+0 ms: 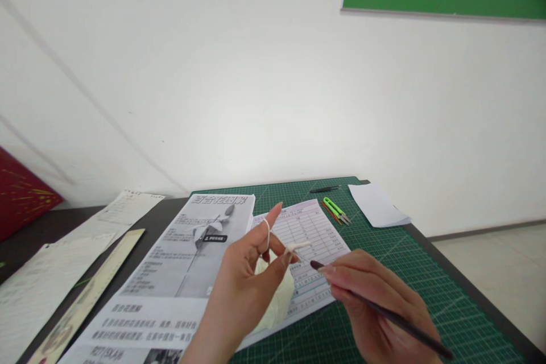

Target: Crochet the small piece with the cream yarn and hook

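Note:
My left hand pinches a small piece of white crochet work between thumb and a finger. White yarn loops round its raised index finger. In my right hand is a crochet hook with a dark handle, held like a pen. Its thin metal tip points left, towards the crochet piece; whether it sits inside a loop is too small to tell. Behind and below my left hand rests a pale cream ball of yarn, partly hidden by the hand, on a printed table sheet.
A printed flower pattern sheet lies at left, beside a ruler and other papers. Green thread snips, dark tweezers and white paper lie further back. Under them spreads a green cutting mat near the table's right edge.

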`<action>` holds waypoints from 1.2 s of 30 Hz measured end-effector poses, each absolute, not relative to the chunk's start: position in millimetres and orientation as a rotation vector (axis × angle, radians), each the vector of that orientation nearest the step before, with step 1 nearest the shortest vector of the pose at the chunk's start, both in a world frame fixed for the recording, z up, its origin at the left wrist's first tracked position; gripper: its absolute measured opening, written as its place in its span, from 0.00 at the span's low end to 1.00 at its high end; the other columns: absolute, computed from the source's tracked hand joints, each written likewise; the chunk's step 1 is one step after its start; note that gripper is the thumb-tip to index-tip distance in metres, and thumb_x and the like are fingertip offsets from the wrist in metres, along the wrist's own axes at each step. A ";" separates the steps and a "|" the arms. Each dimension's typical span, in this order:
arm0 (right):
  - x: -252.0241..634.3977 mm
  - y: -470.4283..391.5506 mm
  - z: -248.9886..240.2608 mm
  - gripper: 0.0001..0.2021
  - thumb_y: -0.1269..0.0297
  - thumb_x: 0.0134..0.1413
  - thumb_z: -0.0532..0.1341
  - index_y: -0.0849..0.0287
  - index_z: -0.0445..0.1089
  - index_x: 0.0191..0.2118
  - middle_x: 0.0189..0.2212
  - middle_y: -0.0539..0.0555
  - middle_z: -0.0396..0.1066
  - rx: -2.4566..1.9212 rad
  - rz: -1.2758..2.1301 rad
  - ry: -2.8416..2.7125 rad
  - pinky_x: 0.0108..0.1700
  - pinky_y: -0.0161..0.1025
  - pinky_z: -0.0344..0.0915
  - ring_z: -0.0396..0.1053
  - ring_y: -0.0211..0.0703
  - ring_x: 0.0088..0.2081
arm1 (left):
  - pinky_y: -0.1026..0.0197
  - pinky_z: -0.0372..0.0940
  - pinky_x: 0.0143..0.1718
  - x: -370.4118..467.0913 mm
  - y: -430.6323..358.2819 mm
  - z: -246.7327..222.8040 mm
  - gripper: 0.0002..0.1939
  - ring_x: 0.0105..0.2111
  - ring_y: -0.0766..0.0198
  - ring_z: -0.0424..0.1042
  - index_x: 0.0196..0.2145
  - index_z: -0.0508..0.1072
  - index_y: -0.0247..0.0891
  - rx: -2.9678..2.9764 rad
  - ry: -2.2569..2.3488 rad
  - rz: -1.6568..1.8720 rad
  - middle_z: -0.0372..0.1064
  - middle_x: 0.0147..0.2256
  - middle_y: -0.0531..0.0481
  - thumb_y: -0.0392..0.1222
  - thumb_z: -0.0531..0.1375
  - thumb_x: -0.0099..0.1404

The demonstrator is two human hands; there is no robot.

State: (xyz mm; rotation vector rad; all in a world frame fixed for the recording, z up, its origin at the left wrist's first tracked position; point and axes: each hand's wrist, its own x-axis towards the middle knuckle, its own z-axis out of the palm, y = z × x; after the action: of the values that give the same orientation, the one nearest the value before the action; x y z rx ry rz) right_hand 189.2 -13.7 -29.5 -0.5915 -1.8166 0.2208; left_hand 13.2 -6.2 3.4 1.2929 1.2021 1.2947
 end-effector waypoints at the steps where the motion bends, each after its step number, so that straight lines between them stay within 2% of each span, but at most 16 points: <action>1: 190.6 -13.2 -29.9 0.14 0.81 0.52 0.59 0.61 0.71 0.43 0.31 0.57 0.76 -0.588 0.250 -1.790 0.29 0.36 0.73 0.74 0.42 0.30 | 0.54 0.57 0.46 12.3 -5.7 3.7 0.02 0.46 0.47 0.70 0.24 0.76 0.41 1.284 1.184 1.246 0.73 0.25 0.48 0.37 0.65 0.54; 6: 195.1 -8.9 -33.7 0.12 0.79 0.55 0.58 0.61 0.71 0.43 0.31 0.57 0.74 -0.557 0.436 -1.671 0.28 0.38 0.70 0.71 0.44 0.32 | 0.54 0.59 0.39 9.0 -4.5 1.6 0.03 0.46 0.44 0.70 0.21 0.78 0.40 1.225 1.121 1.142 0.72 0.22 0.46 0.36 0.66 0.51; 8: 195.7 -8.0 -33.9 0.10 0.77 0.57 0.58 0.61 0.72 0.42 0.29 0.56 0.73 -0.543 0.515 -1.625 0.27 0.37 0.68 0.70 0.43 0.31 | 0.55 0.60 0.38 7.5 -4.7 0.6 0.03 0.41 0.46 0.73 0.20 0.78 0.40 1.193 1.081 1.107 0.73 0.22 0.46 0.36 0.67 0.50; 9: 195.8 -7.8 -33.5 0.09 0.75 0.58 0.58 0.60 0.72 0.41 0.28 0.55 0.72 -0.539 0.550 -1.591 0.26 0.37 0.67 0.69 0.43 0.30 | 0.54 0.61 0.37 6.7 -5.0 0.3 0.01 0.36 0.48 0.74 0.23 0.80 0.40 1.173 1.053 1.083 0.74 0.22 0.46 0.36 0.67 0.50; 11: 196.2 -7.9 -32.4 0.07 0.72 0.59 0.57 0.60 0.73 0.40 0.26 0.54 0.71 -0.536 0.624 -1.525 0.25 0.37 0.66 0.68 0.42 0.28 | 0.54 0.62 0.38 5.1 -5.5 0.1 0.09 0.29 0.53 0.74 0.32 0.82 0.41 1.137 1.002 1.034 0.75 0.22 0.47 0.35 0.67 0.50; 13: 196.8 -7.5 -31.5 0.07 0.69 0.60 0.57 0.59 0.73 0.39 0.25 0.53 0.70 -0.528 0.721 -1.455 0.25 0.37 0.66 0.68 0.41 0.27 | 0.52 0.63 0.39 4.1 -6.0 0.4 0.12 0.26 0.55 0.74 0.35 0.82 0.41 1.123 0.975 0.989 0.75 0.21 0.48 0.35 0.66 0.50; 16: 197.6 -3.0 -31.5 0.06 0.68 0.59 0.59 0.60 0.74 0.36 0.25 0.52 0.69 -0.511 0.883 -1.342 0.24 0.35 0.67 0.69 0.38 0.25 | 0.50 0.63 0.41 4.6 -6.5 0.9 0.03 0.32 0.49 0.76 0.23 0.81 0.41 1.164 0.972 0.976 0.74 0.20 0.46 0.35 0.67 0.49; 19: 196.3 6.4 -32.7 0.07 0.66 0.57 0.61 0.61 0.75 0.32 0.18 0.49 0.66 -0.500 1.123 -1.193 0.20 0.31 0.67 0.66 0.34 0.18 | 0.48 0.62 0.45 6.7 -6.8 -1.2 0.06 0.45 0.42 0.72 0.18 0.77 0.41 1.270 1.030 1.027 0.74 0.21 0.44 0.34 0.66 0.49; 21: 194.0 12.9 -33.6 0.08 0.64 0.55 0.63 0.62 0.75 0.29 0.14 0.47 0.65 -0.525 1.334 -1.054 0.17 0.28 0.66 0.64 0.32 0.15 | 0.48 0.59 0.50 8.2 -7.6 -5.1 0.08 0.52 0.42 0.68 0.18 0.76 0.41 1.358 1.086 1.051 0.75 0.25 0.44 0.34 0.65 0.51; 23: 191.2 17.5 -34.3 0.09 0.62 0.52 0.65 0.63 0.75 0.27 0.13 0.46 0.66 -0.592 1.499 -0.894 0.16 0.26 0.66 0.64 0.30 0.13 | 0.51 0.60 0.49 9.6 -9.0 -10.0 0.05 0.50 0.47 0.69 0.22 0.77 0.41 1.421 1.130 1.103 0.75 0.28 0.47 0.34 0.65 0.54; 24: 189.8 18.9 -34.6 0.09 0.62 0.51 0.66 0.63 0.75 0.27 0.13 0.47 0.67 -0.620 1.558 -0.824 0.15 0.25 0.65 0.64 0.30 0.13 | 0.53 0.62 0.46 10.2 -9.8 -12.4 0.04 0.46 0.50 0.71 0.27 0.78 0.42 1.453 1.140 1.150 0.74 0.28 0.49 0.34 0.64 0.55; 26: 187.3 20.2 -35.0 0.10 0.61 0.48 0.68 0.64 0.76 0.26 0.13 0.47 0.69 -0.645 1.637 -0.717 0.15 0.25 0.66 0.64 0.30 0.12 | 0.58 0.66 0.38 11.2 -11.2 -15.9 0.12 0.37 0.57 0.73 0.39 0.78 0.45 1.591 1.111 1.257 0.73 0.29 0.51 0.33 0.62 0.59; 28: 185.5 20.4 -35.2 0.10 0.62 0.45 0.70 0.65 0.76 0.26 0.13 0.47 0.69 -0.639 1.677 -0.648 0.15 0.26 0.68 0.64 0.29 0.12 | 0.62 0.66 0.33 12.6 -11.9 -17.0 0.18 0.34 0.62 0.72 0.45 0.76 0.46 1.833 1.030 1.345 0.73 0.31 0.51 0.28 0.58 0.61; 32: 183.2 20.1 -35.1 0.11 0.63 0.42 0.72 0.67 0.76 0.25 0.12 0.47 0.70 -0.614 1.728 -0.573 0.14 0.26 0.68 0.63 0.28 0.11 | 0.61 0.67 0.36 17.5 -11.7 -15.1 0.21 0.36 0.62 0.69 0.46 0.74 0.39 2.269 0.951 1.489 0.72 0.32 0.48 0.21 0.57 0.59; 36: 181.3 19.9 -35.5 0.10 0.63 0.43 0.72 0.67 0.76 0.25 0.13 0.47 0.70 -0.591 1.774 -0.552 0.14 0.25 0.69 0.64 0.28 0.11 | 0.62 0.66 0.40 20.6 -13.5 -15.8 0.21 0.40 0.63 0.69 0.46 0.72 0.37 2.446 1.051 1.520 0.70 0.39 0.45 0.21 0.58 0.58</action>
State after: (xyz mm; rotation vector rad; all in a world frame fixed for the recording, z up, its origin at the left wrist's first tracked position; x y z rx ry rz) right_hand 181.3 19.9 -35.5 -0.5906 -0.5515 1.7738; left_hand 20.6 -13.5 -15.8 2.4464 1.0514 1.5200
